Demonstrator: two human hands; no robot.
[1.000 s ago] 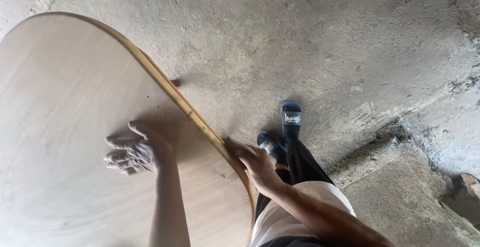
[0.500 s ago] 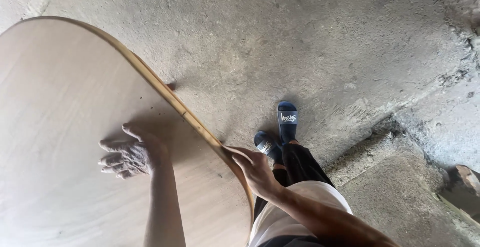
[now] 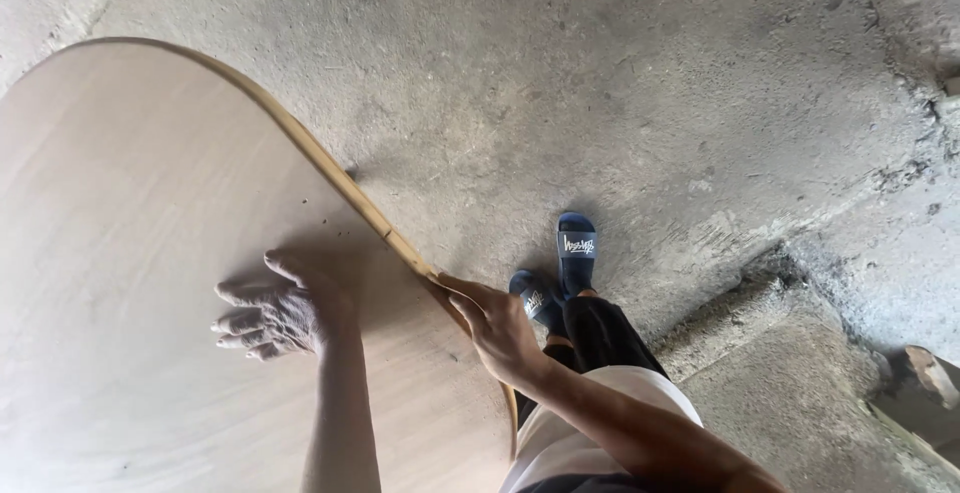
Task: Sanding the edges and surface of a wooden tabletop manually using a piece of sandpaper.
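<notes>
Leaning a big rounded wooden board across the left half of the scene, pale face up towards the camera, curved rim running from far left down to near centre

Pressing the left hand flat on the board's face, palm down, fingers a little spread and pointing left, gripping nothing

Running along the rim, a thin lighter edge strip, with a joint showing just above the right hand

Closing the right hand on that rim at its near end, fingers pressed together and lying along the strip, thumb side hidden behind the edge, so cannot tell how far round it is reaching

Judging from this, steadying the board with the flat hand while holding or pressing the strip at the rim with the other

For any further move, needing the flat hand to be bearing down firmly so the board is not sliding, and the grip on the rim to be staying clear of the strip's joint

Standing just right of the board in dark blue sandals on a rough concrete floor, dark trousers above them, and a raised concrete step at near right
</notes>
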